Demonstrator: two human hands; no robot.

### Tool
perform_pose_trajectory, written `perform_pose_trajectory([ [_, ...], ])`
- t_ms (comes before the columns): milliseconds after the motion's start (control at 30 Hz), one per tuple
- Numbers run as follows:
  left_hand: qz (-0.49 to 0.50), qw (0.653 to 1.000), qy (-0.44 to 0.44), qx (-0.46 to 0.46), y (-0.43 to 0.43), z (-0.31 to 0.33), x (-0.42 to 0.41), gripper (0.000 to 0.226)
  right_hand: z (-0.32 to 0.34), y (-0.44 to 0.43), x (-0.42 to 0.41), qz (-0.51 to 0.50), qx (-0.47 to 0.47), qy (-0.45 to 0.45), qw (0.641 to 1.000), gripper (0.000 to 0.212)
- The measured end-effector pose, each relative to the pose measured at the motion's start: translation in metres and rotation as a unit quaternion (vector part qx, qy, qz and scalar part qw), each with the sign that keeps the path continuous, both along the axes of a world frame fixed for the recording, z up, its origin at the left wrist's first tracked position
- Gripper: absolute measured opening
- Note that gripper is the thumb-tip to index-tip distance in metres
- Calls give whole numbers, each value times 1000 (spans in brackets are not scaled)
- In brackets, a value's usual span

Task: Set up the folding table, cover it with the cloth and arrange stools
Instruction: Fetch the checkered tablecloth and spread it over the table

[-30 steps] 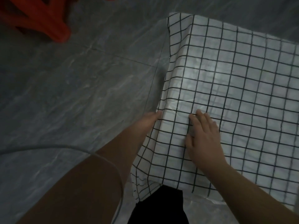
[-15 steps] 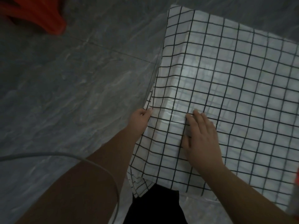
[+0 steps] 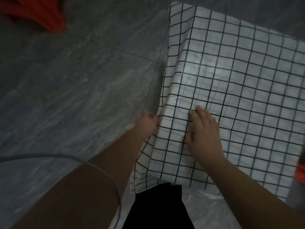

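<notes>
Head view, cloth-covering step. We see the checked cloth [image 3: 231,90] spread over the folding counter, whose own surface is wholly hidden beneath it; the cloth fills the right half of the scene and drapes over the left and near edges, hanging toward the grey tiled floor [image 3: 74,96]. Our left hand [image 3: 147,123] sits at the left edge of the counter, its fingers closed on the overhanging fold of cloth. Our right hand [image 3: 203,134] lies palm-down on top, fingers [image 3: 200,113] spread flat and pressing the cloth rather than gripping it.

We judge the cloth thin, light and limp: it creases under the palm, follows the edge closely, and has a faint sheen (possibly a coated or plastic weave, so perhaps a little slippery on the surface below). Such a sheet will slide if tugged from one side only; we would therefore take hold at the hem or the hanging corner [image 3: 137,180] with a pinch, while the other palm anchors the top. It is not fragile, though a sharp pull could drag the whole sheet askew.

A red stool [image 3: 41,15] is partly visible far left on the floor, well apart from the counter. A pale cable [image 3: 92,164] crosses our left forearm
</notes>
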State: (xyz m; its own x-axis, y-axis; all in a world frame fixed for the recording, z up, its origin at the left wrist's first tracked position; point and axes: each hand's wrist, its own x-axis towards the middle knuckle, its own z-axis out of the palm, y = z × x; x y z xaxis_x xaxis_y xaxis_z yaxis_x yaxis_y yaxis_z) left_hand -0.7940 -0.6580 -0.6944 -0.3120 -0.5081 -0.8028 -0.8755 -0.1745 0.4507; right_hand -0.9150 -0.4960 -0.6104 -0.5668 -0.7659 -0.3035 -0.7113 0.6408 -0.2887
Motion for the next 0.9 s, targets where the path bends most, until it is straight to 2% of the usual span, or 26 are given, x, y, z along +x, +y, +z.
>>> perform_pose_trajectory([
  [100, -1, 997, 37, -64, 8, 19, 16, 44, 6, -2, 2, 5, -4, -2, 1000, 65],
  [200, -53, 986, 122, -105, 19, 48, 38, 39, 16, 1, 9, 24, -4, -3, 1000, 64],
  [400, -145, 979, 135, -40, 50, 100, 87, 70, 33, 24, 47, 87, 2, -12, 996, 65],
  [467, -220, 963, 147, -59, 62, 100, 104, 80, 37, 32, 64, 105, -1, -22, 994, 66],
  [533, -297, 936, 146, -117, 75, 89, 120, 89, 36, 40, 80, 131, -1, -32, 991, 65],
  [633, -361, 901, 123, -205, 92, 64, 138, 96, 27, 49, 100, 173, 11, -33, 984, 63],
  [767, -359, 895, 74, -253, 108, 33, 149, 90, 5, 62, 108, 195, 29, -11, 980, 61],
  [900, -294, 910, 112, -272, 121, 19, 157, 80, -6, 70, 105, 206, 35, 19, 978, 63],
])
